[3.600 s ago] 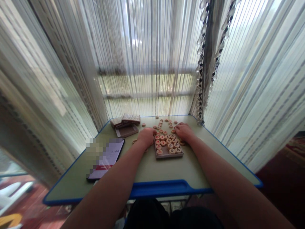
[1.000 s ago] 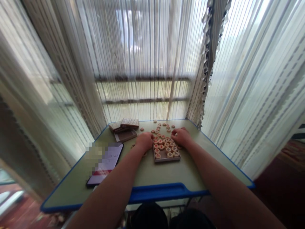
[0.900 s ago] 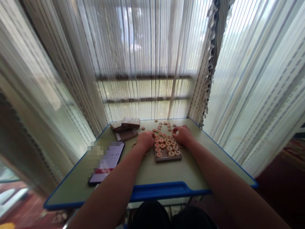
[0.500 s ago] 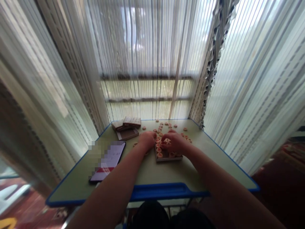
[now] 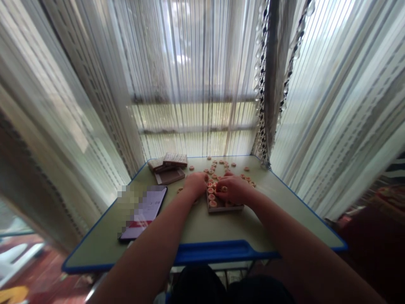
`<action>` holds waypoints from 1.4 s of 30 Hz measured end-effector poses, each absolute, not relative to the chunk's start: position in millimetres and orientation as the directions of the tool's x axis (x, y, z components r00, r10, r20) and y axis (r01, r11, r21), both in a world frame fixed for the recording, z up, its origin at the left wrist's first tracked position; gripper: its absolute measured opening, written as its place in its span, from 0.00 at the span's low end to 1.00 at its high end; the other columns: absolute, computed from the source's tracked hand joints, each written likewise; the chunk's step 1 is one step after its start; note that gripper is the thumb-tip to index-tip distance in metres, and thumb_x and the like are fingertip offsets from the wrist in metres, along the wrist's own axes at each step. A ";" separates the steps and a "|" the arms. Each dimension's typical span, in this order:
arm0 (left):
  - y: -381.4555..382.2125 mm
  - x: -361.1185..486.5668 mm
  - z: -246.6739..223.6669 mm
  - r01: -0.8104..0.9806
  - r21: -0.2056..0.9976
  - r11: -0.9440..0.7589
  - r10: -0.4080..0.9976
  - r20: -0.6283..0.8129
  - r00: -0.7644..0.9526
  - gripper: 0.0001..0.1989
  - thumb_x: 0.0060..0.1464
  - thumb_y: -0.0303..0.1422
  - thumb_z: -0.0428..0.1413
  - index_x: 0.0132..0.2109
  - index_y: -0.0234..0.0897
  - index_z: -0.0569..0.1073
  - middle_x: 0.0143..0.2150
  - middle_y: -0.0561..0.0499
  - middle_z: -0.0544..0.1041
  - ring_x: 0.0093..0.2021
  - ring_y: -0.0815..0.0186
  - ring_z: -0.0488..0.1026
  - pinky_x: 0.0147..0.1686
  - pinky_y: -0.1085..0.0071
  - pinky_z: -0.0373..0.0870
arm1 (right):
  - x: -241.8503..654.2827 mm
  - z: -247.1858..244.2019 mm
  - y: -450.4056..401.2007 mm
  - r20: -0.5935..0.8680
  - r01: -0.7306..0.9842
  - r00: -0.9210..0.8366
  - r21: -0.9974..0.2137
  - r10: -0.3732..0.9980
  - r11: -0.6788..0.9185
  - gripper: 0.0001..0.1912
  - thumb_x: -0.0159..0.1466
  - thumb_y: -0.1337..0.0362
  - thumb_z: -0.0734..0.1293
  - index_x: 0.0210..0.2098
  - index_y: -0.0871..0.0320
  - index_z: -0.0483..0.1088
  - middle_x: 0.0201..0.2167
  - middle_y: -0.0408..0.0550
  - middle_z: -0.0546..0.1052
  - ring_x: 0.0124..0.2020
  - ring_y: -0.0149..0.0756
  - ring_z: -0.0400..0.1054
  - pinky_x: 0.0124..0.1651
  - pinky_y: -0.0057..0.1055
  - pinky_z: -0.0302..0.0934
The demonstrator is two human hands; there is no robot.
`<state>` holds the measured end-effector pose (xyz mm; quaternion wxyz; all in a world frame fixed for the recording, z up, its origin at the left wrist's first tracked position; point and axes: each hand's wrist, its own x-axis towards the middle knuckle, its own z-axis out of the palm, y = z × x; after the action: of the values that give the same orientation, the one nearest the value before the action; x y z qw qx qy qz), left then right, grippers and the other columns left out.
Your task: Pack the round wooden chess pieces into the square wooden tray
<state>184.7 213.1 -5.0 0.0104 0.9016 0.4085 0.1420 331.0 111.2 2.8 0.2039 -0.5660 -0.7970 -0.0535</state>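
Note:
A shallow open box [image 5: 225, 209] stands on the table, with round Chinese chess pieces [image 5: 212, 203] bearing red characters lined up along its left side. My right hand [image 5: 236, 188] reaches over the box from the right. Its thumb and fingers close on a Chinese chess piece [image 5: 223, 189], and the hand hides much of the box's inside. At the box's left edge, my left hand [image 5: 195, 185] has its fingers curled by the far corner; what they hold, if anything, is hidden. More loose pieces [image 5: 214, 162] lie scattered beyond the box.
Flat boxes [image 5: 175, 159] and an open tray-like box [image 5: 170, 176] are stacked at the back left. A phone [image 5: 144, 217] lies on the left of the blue-edged table [image 5: 294, 215]. Striped curtains [image 5: 196, 84] hang behind the table.
My right hand has shifted slightly, its fingers now drawn together over a piece in the box. The left hand stays by the box's left edge. The view has turned a little.

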 end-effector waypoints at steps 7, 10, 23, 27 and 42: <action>213.2 185.4 -5.2 0.718 0.135 -0.683 0.725 0.243 0.644 0.15 0.49 0.30 0.49 0.43 0.44 0.74 0.43 0.51 0.77 0.44 0.64 0.72 0.43 0.71 0.66 | 329.6 5.2 110.8 0.360 0.937 -0.274 -0.108 0.892 0.332 0.07 0.55 0.61 0.65 0.28 0.54 0.75 0.28 0.45 0.74 0.34 0.36 0.60 0.38 0.30 0.54; 212.9 185.3 -4.9 0.727 0.136 -0.673 0.736 0.230 0.637 0.15 0.50 0.30 0.49 0.44 0.45 0.74 0.45 0.51 0.76 0.44 0.64 0.72 0.44 0.72 0.66 | 329.4 5.5 111.2 0.365 0.943 -0.263 -0.097 0.893 0.317 0.07 0.55 0.60 0.66 0.29 0.54 0.75 0.29 0.46 0.73 0.34 0.36 0.60 0.39 0.31 0.54; 217.6 186.0 -9.8 0.710 0.129 -0.692 0.714 0.260 0.650 0.15 0.50 0.30 0.49 0.43 0.43 0.74 0.45 0.50 0.76 0.45 0.64 0.72 0.45 0.71 0.65 | 333.1 6.7 111.9 0.379 0.958 -0.202 -0.114 0.903 0.262 0.10 0.54 0.58 0.66 0.32 0.54 0.75 0.30 0.47 0.73 0.37 0.38 0.62 0.39 0.31 0.54; 217.5 186.2 -10.4 0.715 0.114 -0.690 0.714 0.266 0.647 0.15 0.50 0.30 0.48 0.44 0.42 0.73 0.45 0.49 0.76 0.44 0.64 0.72 0.44 0.71 0.66 | 332.9 5.7 111.8 0.361 0.964 -0.188 -0.110 0.913 0.242 0.10 0.55 0.56 0.66 0.31 0.53 0.76 0.29 0.46 0.72 0.34 0.36 0.62 0.36 0.30 0.53; 216.4 186.3 -8.8 0.714 0.117 -0.690 0.715 0.260 0.649 0.15 0.50 0.29 0.48 0.44 0.42 0.73 0.44 0.49 0.76 0.44 0.63 0.72 0.43 0.69 0.66 | 331.5 2.6 113.0 0.368 0.956 -0.218 -0.106 0.904 0.273 0.09 0.56 0.58 0.65 0.31 0.54 0.75 0.29 0.46 0.73 0.33 0.36 0.62 0.36 0.30 0.53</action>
<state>186.3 216.4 -8.8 0.0021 0.9079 0.3936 0.1440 331.5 113.0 2.6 0.1817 -0.5985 -0.7769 -0.0720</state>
